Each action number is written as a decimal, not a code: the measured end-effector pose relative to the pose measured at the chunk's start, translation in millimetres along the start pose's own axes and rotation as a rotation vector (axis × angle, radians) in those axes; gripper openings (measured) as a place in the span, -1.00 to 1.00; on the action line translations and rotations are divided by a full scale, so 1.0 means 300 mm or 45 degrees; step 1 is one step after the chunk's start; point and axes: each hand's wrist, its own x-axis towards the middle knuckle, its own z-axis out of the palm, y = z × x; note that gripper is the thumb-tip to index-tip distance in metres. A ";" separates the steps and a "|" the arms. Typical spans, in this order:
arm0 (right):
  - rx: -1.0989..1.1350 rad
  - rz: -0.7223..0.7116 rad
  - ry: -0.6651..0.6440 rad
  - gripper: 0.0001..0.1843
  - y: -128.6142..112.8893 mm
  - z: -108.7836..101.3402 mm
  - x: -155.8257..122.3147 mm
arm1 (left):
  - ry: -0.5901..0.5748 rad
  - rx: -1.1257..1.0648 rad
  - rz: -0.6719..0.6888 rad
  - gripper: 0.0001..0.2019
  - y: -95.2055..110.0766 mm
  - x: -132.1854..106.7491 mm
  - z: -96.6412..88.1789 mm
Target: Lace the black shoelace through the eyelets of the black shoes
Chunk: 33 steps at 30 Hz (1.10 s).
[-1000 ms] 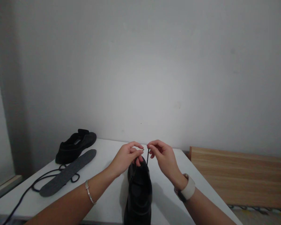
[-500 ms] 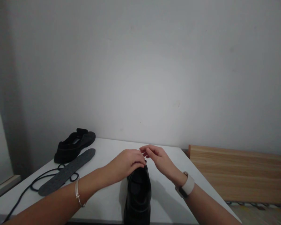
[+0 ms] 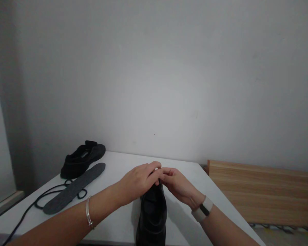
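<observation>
A black shoe stands on the white table right in front of me, heel towards me and its opening facing up. My left hand reaches over the front of the shoe opening, fingers bent and closed near the tongue. From the other side my right hand meets it, thumb and forefinger pinched together against the left fingertips. Whatever the fingers hold there is too small or hidden to make out. The hands cover the toe of the shoe.
At the left lie a second black shoe, a grey insole and a dark cord that runs partly under the insole. The white table backs onto a grey wall. A wooden board is at the right.
My right hand has come down and closed into a pinch against my left fingertips. The left fingers have shifted, the forefinger stretching out further. The shoe stays where it was.
</observation>
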 end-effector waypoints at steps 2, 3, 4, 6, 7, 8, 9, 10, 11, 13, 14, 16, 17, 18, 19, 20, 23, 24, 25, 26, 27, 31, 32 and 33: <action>-0.027 0.013 0.043 -0.70 -0.003 0.005 0.002 | 0.003 -0.092 -0.089 -0.85 -0.003 0.005 0.000; -0.060 0.014 0.077 -0.70 -0.005 0.010 0.003 | 0.021 -0.156 -0.139 -0.89 -0.004 0.009 -0.003; -0.101 0.011 0.115 -0.70 -0.008 0.017 0.003 | 0.043 -0.242 -0.199 -0.93 -0.005 0.013 -0.007; -0.185 0.004 0.182 -0.70 -0.013 0.030 0.002 | 0.063 -0.479 -0.357 -0.88 -0.009 0.020 -0.021; -0.217 0.002 0.202 -0.70 -0.015 0.037 0.001 | 0.044 -0.610 -0.450 -0.83 -0.013 0.022 -0.029; -0.239 -0.001 0.211 -0.70 -0.017 0.043 0.000 | 0.002 -0.744 -0.545 -0.78 -0.018 0.022 -0.037; -0.252 -0.004 0.214 -0.70 -0.018 0.048 -0.001 | -0.054 -0.882 -0.632 -0.73 -0.026 0.022 -0.043; -0.260 -0.007 0.212 -0.70 -0.020 0.052 -0.002 | -0.118 -1.026 -0.697 -0.70 -0.035 0.020 -0.047; -0.261 -0.008 0.207 -0.70 -0.021 0.055 -0.003 | -0.176 -1.172 -0.732 -0.68 -0.045 0.016 -0.049; -0.246 -0.008 0.186 -0.69 -0.023 0.057 -0.005 | -0.246 -1.456 -0.726 -0.66 -0.067 0.008 -0.047; -0.230 -0.006 0.171 -0.69 -0.024 0.057 -0.006 | -0.250 -1.570 -0.709 -0.66 -0.075 0.003 -0.043; -0.184 0.001 0.151 -0.69 -0.022 0.053 -0.006 | -0.222 -1.734 -0.681 -0.65 -0.085 -0.006 -0.033; -0.159 0.005 0.149 -0.69 -0.020 0.050 -0.006 | -0.197 -1.793 -0.672 -0.66 -0.085 -0.010 -0.028; -0.136 0.010 0.150 -0.69 -0.017 0.047 -0.006 | -0.178 -1.843 -0.660 -0.67 -0.083 -0.014 -0.021; -0.118 0.012 0.156 -0.68 -0.014 0.044 -0.006 | -0.165 -1.882 -0.642 -0.67 -0.079 -0.016 -0.015; -0.105 0.014 0.164 -0.68 -0.011 0.041 -0.005 | -0.155 -1.907 -0.618 -0.66 -0.074 -0.018 -0.008; -0.096 0.010 0.168 -0.66 -0.002 0.036 -0.005 | -0.113 -1.886 -0.563 -0.63 -0.056 -0.020 0.015; -0.102 0.003 0.163 -0.66 0.001 0.036 -0.005 | -0.084 -1.848 -0.557 -0.68 -0.051 -0.019 0.021; -0.111 -0.004 0.158 -0.67 0.002 0.038 -0.006 | -0.046 -1.790 -0.555 -0.75 -0.047 -0.019 0.027; -0.122 -0.015 0.156 -0.67 0.004 0.041 -0.006 | -0.007 -1.717 -0.554 -0.83 -0.043 -0.019 0.031; -0.133 -0.028 0.156 -0.68 0.004 0.044 -0.007 | 0.035 -1.631 -0.550 -0.90 -0.040 -0.019 0.034; -0.234 -0.078 0.213 -0.69 0.005 0.043 -0.016 | 0.213 -1.310 -0.550 -0.88 -0.038 -0.035 0.030; -0.284 -0.096 0.253 -0.69 0.007 0.032 -0.021 | 0.259 -1.270 -0.565 -0.88 -0.041 -0.046 0.027; -0.345 -0.114 0.304 -0.69 0.012 0.014 -0.028 | 0.292 -1.248 -0.590 -0.88 -0.047 -0.061 0.023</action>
